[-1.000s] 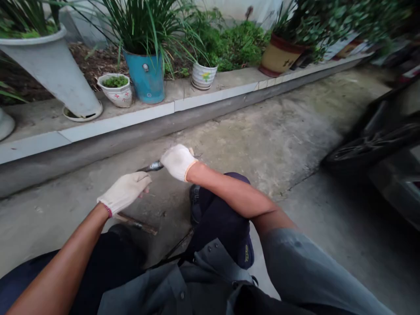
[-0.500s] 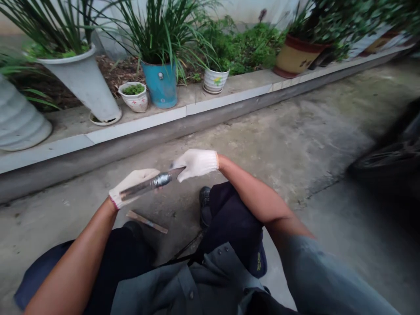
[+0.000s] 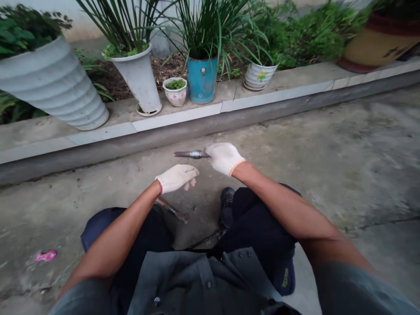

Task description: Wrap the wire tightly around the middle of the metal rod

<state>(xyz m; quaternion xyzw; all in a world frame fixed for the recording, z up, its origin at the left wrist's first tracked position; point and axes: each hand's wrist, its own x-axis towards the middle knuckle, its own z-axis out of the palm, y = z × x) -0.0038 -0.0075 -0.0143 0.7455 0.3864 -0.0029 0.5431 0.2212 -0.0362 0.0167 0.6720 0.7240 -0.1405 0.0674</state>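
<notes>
"Where's the stick?"

"Up in front of the blue pot, one end clamped in the right hand!"

"And the left hand?"

"Farther out from the pot, apart from the stick, fingers bent; whether they pinch anything, I can't tell."

"How far along?"

"A shiny wrap is already on the stick, so some binding looks done; what's left doesn't show. A second stick lies farther from the pot again."
</notes>
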